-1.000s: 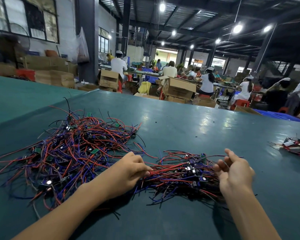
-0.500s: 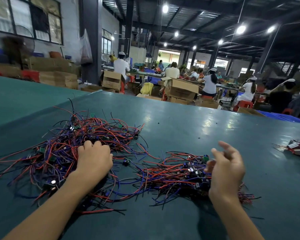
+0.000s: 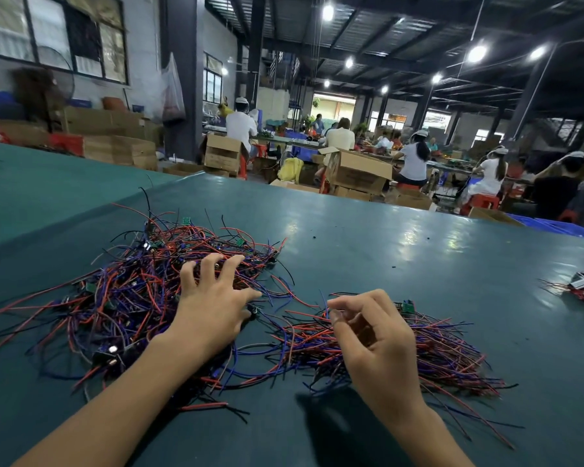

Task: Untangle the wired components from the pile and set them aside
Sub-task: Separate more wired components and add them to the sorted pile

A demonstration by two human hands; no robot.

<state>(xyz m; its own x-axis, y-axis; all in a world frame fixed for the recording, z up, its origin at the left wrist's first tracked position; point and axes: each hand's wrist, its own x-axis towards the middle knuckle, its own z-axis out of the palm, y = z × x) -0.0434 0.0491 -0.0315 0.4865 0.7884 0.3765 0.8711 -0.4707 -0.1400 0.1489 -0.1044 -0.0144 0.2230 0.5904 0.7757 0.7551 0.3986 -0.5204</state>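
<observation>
The wide green table (image 3: 402, 257) holds a big messy pile (image 3: 125, 298) of red, blue and black wires with little parts on the left. A smaller, tidier bunch (image 3: 445, 352) lies just to its right, most likely kept apart so the freed ones do not mix back in. The left hand (image 3: 213, 308) rests on the pile with fingers spread and not gripping, maybe feeling for the next piece. The right hand (image 3: 375, 342) hangs over the bunch with curled fingers, and I cannot tell if it pinches a wire.
</observation>
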